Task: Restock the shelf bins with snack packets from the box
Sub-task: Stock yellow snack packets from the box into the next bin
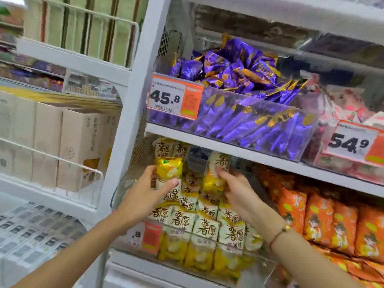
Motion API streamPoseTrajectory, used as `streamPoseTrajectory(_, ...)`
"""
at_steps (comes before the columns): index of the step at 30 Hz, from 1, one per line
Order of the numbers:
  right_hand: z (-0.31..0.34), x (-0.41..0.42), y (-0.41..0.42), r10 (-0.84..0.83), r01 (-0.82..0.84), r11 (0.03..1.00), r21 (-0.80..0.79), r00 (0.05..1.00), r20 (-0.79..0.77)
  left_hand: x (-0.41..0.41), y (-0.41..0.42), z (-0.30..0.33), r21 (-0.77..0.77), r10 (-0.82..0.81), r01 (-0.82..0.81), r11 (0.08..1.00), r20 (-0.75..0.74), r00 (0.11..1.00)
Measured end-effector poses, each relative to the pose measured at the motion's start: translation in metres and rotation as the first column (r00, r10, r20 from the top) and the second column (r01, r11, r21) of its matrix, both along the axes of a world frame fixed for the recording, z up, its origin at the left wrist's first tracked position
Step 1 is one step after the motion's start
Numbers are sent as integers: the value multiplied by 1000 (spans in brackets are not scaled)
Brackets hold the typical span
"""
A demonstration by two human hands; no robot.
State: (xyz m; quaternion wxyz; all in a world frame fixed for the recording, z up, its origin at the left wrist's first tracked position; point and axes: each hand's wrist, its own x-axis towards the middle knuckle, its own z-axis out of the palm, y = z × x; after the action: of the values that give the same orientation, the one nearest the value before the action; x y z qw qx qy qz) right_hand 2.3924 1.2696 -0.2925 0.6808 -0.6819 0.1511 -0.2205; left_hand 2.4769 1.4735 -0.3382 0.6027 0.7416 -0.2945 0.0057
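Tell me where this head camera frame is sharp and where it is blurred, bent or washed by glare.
Head view: sharpest on the 45.8 price tag and the purple packets; the left hand and right hand on the yellow packets are fairly clear; left edge and top shelves smear with motion blur; shelf uprights bow from the wide lens; the clear bin front shows soft glare.

orange price tag (pixel 175 96) reads 45.8 | second price tag (pixel 355 143) reads 54.9 (right edge cut off) | beige cartons (pixel 80 146) upright behind a white wire rail (pixel 62 157), left rack | striped packs (pixel 87 28) blurred, upper left
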Motion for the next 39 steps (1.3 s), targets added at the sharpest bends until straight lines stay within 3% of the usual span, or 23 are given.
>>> streamPoseTrajectory(3,-6,43,-8,-114,100,975,-199,992,-62,6,-3,0,75,1,2,997,-49,999)
streamPoseTrajectory(7,-2,84,-8,-296,275,866,-417,955,15,7,-3,-2,111,-25,35,993,-87,996)
streamPoseTrajectory(12,-6,99,-1,-344,264,773,-576,938,-32,11,-4,-2,37,-46,53,998,-161,986)
streamPoseTrajectory(16,-3,95,0,-242,96,839,-536,948,-208,11,-6,1,25,-26,31,999,-187,982)
streamPoseTrajectory(22,-2,98,-20,-54,-90,913,-397,940,-336,8,-8,5,32,4,2,999,-213,977)
streamPoseTrajectory(24,-4,100,-32,-22,-86,939,-332,951,-310,7,-7,5,34,2,5,999,-209,978)
streamPoseTrajectory(27,-5,99,-39,-113,69,959,-276,983,-146,8,-7,5,31,0,7,1000,-210,978)
streamPoseTrajectory(31,-8,98,-37,-204,184,869,-460,979,8,7,-8,7,-9,-11,9,1000,-230,973)
streamPoseTrajectory(34,-19,103,-32,-191,123,815,-566,980,-62,8,-9,7,-40,-18,8,999,-255,967)
streamPoseTrajectory(39,-24,106,-28,-200,98,812,-576,973,-116,7,-10,7,-36,-7,-2,999,-246,969)
